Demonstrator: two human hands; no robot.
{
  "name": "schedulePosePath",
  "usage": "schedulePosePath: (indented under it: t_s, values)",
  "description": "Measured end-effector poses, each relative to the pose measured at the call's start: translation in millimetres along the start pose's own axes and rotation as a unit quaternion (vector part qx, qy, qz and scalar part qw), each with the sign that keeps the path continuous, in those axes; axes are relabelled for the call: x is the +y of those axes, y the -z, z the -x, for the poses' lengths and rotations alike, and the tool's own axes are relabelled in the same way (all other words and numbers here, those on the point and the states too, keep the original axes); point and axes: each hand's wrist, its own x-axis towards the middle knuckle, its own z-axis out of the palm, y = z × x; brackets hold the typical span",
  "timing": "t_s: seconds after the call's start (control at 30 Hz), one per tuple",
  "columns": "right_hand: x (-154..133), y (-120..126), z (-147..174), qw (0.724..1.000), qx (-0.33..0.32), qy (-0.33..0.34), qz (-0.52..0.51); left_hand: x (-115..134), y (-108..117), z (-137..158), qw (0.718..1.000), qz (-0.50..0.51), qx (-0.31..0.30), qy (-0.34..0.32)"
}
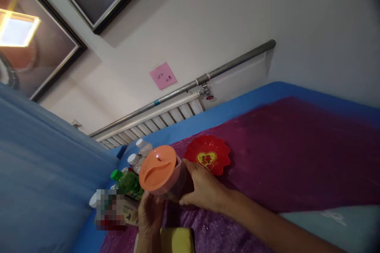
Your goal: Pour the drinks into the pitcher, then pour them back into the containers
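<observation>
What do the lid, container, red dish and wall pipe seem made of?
Lid: likely plastic, opaque orange with a soft sheen.
Container: probably smooth plastic, its wall translucent, though glass is possible.
Red dish: likely moulded plastic, from its shine and scalloped rim.
Pipe: apparently metal, its grey surface dull.

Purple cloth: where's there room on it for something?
The cloth has a big bare patch right of the red dish, between the blue strip and pale patch. Left is crowded: bottles, plus the orange-lidded container between left hand and right hand.
</observation>
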Motion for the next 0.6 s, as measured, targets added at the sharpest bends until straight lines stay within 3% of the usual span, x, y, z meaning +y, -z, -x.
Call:
schedulePosePath:
  t_s: [0.37,0.6]
  values:
    - [-2,0,1,1.0,0.01,0.0,-0.01,-3,-7,2,0.999,-0.022,0.032,-0.015]
    - [2,9,-3,0.997,0.003,0.053,-0.057,10,-21,-3,0.999,-0.04,0.02,-0.024]
